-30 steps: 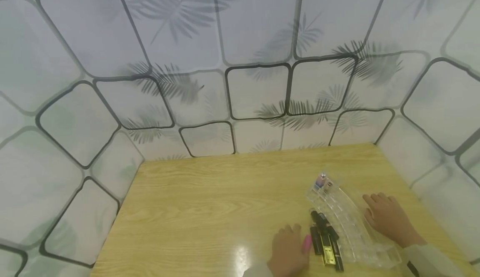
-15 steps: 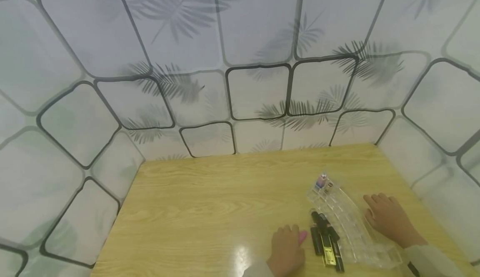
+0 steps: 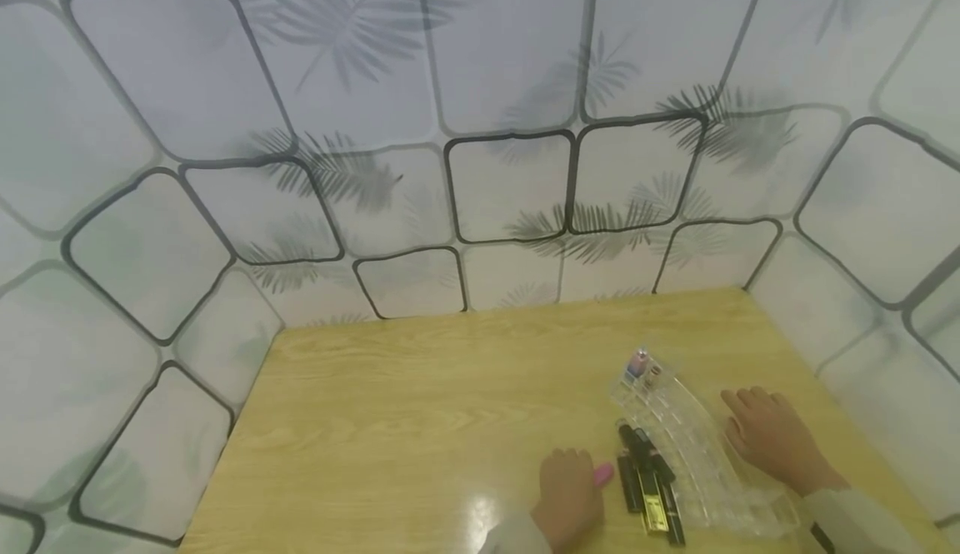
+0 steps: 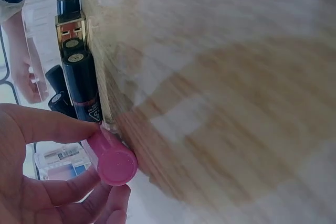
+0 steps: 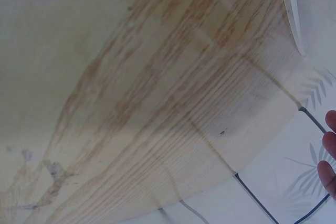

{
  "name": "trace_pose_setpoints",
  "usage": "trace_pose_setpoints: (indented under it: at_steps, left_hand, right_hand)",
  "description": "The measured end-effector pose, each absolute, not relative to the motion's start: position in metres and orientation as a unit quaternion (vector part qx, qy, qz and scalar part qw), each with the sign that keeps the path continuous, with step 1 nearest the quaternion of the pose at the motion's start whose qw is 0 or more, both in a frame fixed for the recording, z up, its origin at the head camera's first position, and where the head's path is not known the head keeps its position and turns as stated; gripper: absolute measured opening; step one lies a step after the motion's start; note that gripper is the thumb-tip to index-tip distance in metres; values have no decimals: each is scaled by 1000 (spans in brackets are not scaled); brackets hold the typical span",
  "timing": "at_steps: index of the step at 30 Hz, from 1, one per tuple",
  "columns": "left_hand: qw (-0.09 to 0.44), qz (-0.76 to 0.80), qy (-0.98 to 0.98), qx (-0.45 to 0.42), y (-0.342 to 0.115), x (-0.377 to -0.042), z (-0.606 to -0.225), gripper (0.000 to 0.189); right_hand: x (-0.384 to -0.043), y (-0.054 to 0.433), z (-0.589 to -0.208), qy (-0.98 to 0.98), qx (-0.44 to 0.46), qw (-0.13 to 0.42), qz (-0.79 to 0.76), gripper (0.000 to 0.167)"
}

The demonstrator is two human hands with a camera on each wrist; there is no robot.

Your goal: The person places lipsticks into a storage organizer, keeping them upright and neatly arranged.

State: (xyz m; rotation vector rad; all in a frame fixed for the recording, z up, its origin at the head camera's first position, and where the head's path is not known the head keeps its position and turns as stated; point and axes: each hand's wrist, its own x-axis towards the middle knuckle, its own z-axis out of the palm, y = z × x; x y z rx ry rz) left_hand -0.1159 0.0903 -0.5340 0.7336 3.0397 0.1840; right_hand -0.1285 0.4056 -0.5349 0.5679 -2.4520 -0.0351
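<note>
A pink lipstick tube is pinched between the thumb and fingers of my left hand, low over the table; its round pink end faces the camera in the left wrist view. Just right of it lie several black lipstick tubes, one with a gold label. Beside these stands a curved clear organizer with rows of compartments. My right hand rests on the table at the organizer's right side, holding nothing; only some fingertips show in the right wrist view.
A pink-and-blue tube and a small dark-topped item stand in the organizer's far end. The wood-grain table meets a patterned wall covering at the back and on both sides.
The pink lipstick tube has swung from pointing up along my left hand to pointing right, and my left fingers have drawn in around it. My right hand stays in place.
</note>
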Motion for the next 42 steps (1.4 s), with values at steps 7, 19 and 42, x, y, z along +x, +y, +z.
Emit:
trace_pose_setpoints:
  at_steps: [7,19,42]
  left_hand:
    - [17,188,960,205,85,-128,-526,44]
    - [-76,326,904,266,108,-163,-501,16]
    - [-240,360,827,358,185,-196,-506,24]
  right_hand:
    - [-133,406,-536,-924,220,313,-22,33]
    - [-132,407,-534,-927,215,307,-20,34]
    - [-131,408,-536,-933,203,296,-23,36]
